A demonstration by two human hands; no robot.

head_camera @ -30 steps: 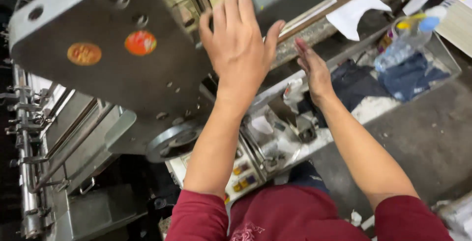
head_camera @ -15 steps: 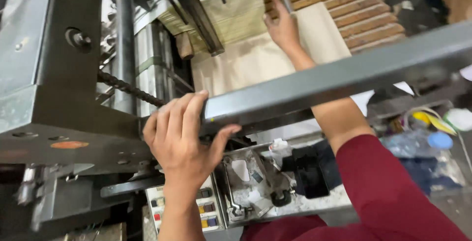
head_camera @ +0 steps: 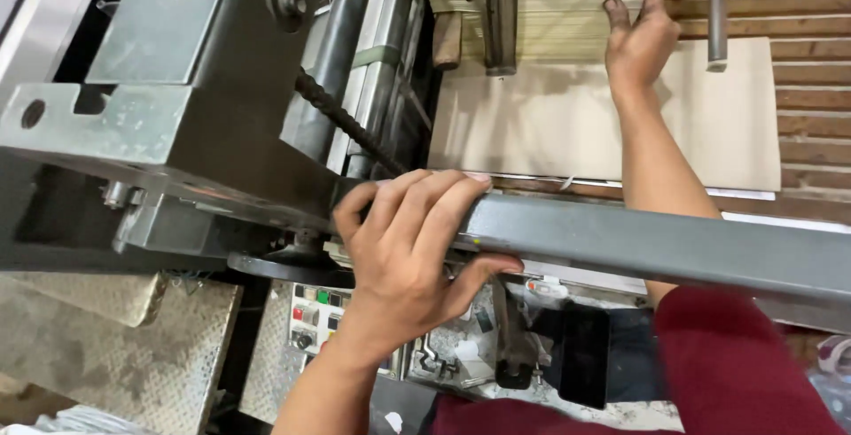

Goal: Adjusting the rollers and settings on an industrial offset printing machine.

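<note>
In head view, at 12 o'clock: right hand [head_camera: 640, 40] laid flat, fingers spread wide, on sheet [head_camera: 603, 125] below paper stack [head_camera: 550, 9]; nothing gripped. Sheet's long axis run 9-to-3. At 6 o'clock: left hand [head_camera: 408, 249] wrapped over grey bar [head_camera: 656, 244], well apart from sheet. Control panel [head_camera: 315, 311] seen at 7 o'clock. Slatted wood surface [head_camera: 798, 0] at 2 o'clock.

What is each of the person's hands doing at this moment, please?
Left hand: closed around the grey metal bar, fingers over its top.
Right hand: open, fingers spread against the stack of sheets, gripping nothing.
</note>
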